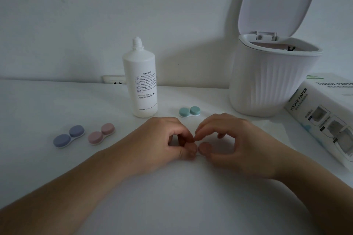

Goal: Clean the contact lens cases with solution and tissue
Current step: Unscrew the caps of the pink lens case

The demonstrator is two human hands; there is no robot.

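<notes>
Three closed contact lens cases lie on the white table: a blue case (68, 136) at the left, a pink case (101, 133) beside it, and a green case (189, 112) behind my hands. The white solution bottle (141, 80) stands upright at centre, its threaded neck bare. A tissue paper box (324, 120) lies at the right. My left hand (164, 139) and right hand (227, 137) rest on the table with fingers loosely curled. Their thumb and index tips meet in the middle. I see nothing held in either hand.
A white ribbed bin (267, 82) with its lid flipped up stands at the back right, next to the tissue box. A wall socket (114, 80) sits low on the wall behind the bottle.
</notes>
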